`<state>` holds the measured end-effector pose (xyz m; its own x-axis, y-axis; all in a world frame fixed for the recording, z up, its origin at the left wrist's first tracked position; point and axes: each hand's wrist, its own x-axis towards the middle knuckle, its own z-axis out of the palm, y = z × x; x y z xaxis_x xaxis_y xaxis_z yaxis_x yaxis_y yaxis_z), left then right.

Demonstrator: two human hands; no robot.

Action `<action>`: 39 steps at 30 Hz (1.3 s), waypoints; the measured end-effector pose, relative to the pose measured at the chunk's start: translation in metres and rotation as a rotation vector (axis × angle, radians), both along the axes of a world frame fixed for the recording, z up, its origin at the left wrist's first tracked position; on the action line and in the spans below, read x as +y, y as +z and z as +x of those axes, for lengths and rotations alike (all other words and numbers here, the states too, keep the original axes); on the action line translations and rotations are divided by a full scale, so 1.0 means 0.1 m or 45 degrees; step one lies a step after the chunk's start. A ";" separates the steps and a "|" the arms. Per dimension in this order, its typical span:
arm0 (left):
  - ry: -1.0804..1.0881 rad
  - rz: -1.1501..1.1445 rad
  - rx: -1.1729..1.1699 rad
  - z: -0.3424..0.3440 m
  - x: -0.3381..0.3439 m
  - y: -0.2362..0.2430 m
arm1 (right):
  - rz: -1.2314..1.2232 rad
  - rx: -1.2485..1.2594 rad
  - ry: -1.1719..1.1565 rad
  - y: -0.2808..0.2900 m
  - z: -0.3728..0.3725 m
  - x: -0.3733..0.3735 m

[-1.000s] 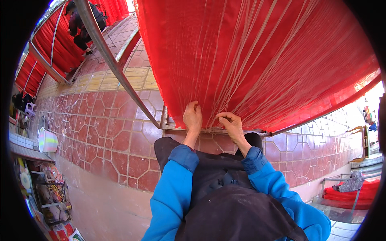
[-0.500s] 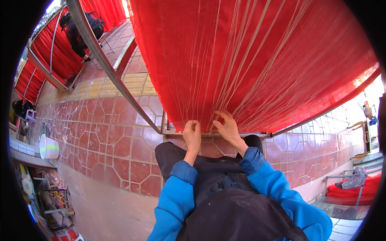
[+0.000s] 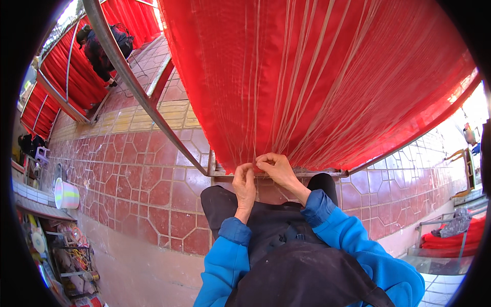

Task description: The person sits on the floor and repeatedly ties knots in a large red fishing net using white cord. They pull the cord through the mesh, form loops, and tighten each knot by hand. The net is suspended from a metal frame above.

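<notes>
A sheet of red cloth spreads out before me, with many long pale threads fanning over it toward its near edge. Both my hands meet at that edge, close together. My left hand is closed in a pinch, thumb against fingers, where fine threads come down. Beside it on the right, my right hand also pinches, at the point where a strand of threads gathers. The thread ends between the fingertips are too fine to make out.
A metal frame borders the cloth on the left, its near bar just beyond my knees. Farther left, a person bends by more hanging red cloth. A striped bucket and a cluttered shelf stand at the left; folded red cloth lies right.
My right hand has moved left and slightly nearer to me, closing up to my left hand. The left hand has come a little nearer too. Some threads now gather at the fingers.
</notes>
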<state>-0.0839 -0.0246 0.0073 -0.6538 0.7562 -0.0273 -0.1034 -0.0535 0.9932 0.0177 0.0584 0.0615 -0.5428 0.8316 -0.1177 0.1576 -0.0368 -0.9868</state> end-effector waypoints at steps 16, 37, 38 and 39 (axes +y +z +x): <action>-0.143 0.064 0.062 0.08 -0.17 0.18 | -0.385 0.188 -0.071 0.21 -0.13 -0.03; -0.396 0.370 -0.184 -0.13 -0.54 1.45 | 0.011 0.098 0.252 0.70 0.13 -0.55; -0.393 0.340 -0.112 -0.11 -0.59 1.44 | -0.053 0.216 0.238 0.76 0.14 -0.51; -0.406 0.338 -0.146 -0.08 -0.63 1.42 | -0.136 0.288 0.215 0.83 0.14 -0.47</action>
